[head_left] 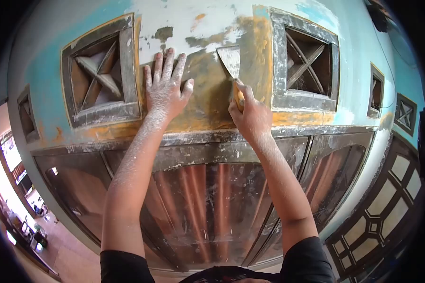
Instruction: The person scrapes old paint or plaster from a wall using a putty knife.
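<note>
Dusted with white powder, my left hand (166, 89) lies flat on the wall with its fingers spread. My right hand (251, 109) is wrapped round the handle of a scraper (230, 61). The scraper's wide metal blade points up, its edge at a patchy part of the wall (203, 89) where white, brown and orange layers show. Whether the whole blade edge touches the wall is hard to tell.
Framed vents with crossed bars flank my hands, one at left (130, 70) and one at right (278, 61). Below runs a worn ledge (198, 137) above dark-framed window panes (212, 203). A panelled door (380, 207) stands at right; a tiled floor (75, 250) shows at lower left.
</note>
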`<state>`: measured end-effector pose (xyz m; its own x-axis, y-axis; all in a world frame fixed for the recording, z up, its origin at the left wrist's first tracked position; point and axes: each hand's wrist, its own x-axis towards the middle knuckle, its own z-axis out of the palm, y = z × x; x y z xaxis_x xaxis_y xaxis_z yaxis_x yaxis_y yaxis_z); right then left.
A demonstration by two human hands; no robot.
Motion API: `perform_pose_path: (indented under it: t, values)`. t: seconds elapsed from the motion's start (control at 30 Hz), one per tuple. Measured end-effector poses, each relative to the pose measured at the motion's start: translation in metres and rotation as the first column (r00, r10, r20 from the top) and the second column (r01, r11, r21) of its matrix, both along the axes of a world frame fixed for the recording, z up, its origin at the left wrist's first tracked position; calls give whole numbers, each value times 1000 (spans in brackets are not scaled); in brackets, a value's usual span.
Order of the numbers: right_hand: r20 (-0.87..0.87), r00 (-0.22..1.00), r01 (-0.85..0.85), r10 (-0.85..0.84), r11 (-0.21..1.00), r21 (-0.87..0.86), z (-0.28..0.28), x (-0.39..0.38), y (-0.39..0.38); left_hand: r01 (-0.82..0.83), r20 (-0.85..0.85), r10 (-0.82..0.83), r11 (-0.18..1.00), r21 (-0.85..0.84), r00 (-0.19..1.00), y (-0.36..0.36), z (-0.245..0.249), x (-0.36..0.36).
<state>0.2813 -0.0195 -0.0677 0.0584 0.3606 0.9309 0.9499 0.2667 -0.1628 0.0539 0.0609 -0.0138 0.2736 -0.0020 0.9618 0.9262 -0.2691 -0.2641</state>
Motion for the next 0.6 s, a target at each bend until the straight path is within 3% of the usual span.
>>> perform_pose_path:
  t: [0.03,0.17,0.2,0.23,0.33,0.5,0.57,0.6]
  values:
    - [2,1000,-31,31,997,74,-12,-1,2,29,30,-29,1000,6,999,-1,-6,2]
    - [-29,999,-42,46,994,105,-8,-1,7,16,59,-14,999,-29,998,-4,-22,5]
    - [-93,995,-48,44,998,-34,9,-8,-8,31,60,-30,999,-12,998,-4,-23,5]
    - [-96,994,-49,44,998,-43,16,-10,-8,30,57,-29,999,-21,998,-5,-23,5]
    - [-153,976,-139,152,986,92,22,-20,-12,47,59,-46,999,-16,997,-4,-26,5]
    - [-237,953,-183,188,982,42,-61,-38,-6,69,90,-67,997,-23,994,-6,-42,3]
    - [-186,947,-212,263,944,254,-89,-42,2,70,97,-66,997,-38,993,-8,-53,1]
    - [-177,949,-205,261,938,280,-87,-47,-2,72,93,-67,996,-57,993,-8,-59,0]
